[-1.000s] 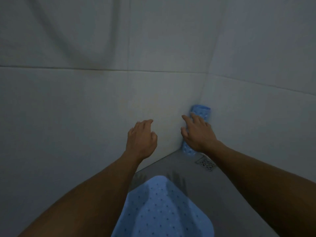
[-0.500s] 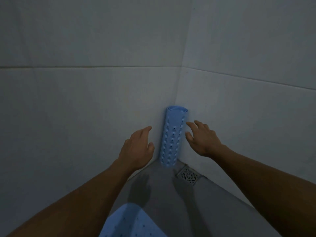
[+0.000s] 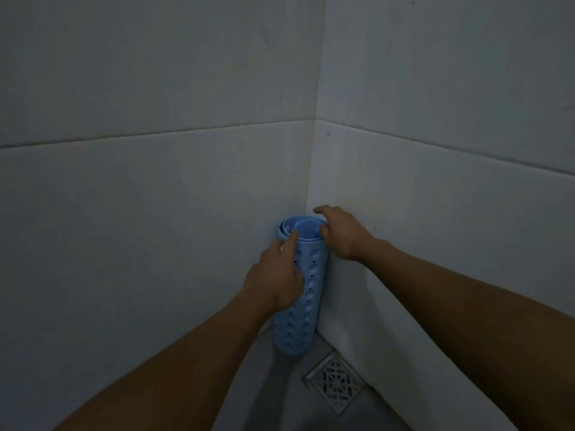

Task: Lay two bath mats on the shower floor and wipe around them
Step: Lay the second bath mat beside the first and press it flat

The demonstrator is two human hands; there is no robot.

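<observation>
Standing upright in the corner of two tiled walls (image 3: 155, 213): a rolled blue bath mat (image 3: 306, 306), its base on the grey shower floor (image 3: 280, 399). Clasped around its middle from 9 o'clock, the left hand (image 3: 275, 281), grip holding the roll. At the top rim, 3 o'clock side, the right hand (image 3: 340, 236), fingers curled on the edge. At 5 o'clock of the roll, a square drain grate (image 3: 337, 384).

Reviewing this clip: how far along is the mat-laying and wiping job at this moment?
Nothing in this frame looks finished: no mat lies flat in view. In hand: a rolled blue mat stands upright in the wall corner, the left hand gripping its side and the right hand at its top rim. Left: unroll it onto the grey floor near the drain, then wipe around the mats; no cloth is visible.
</observation>
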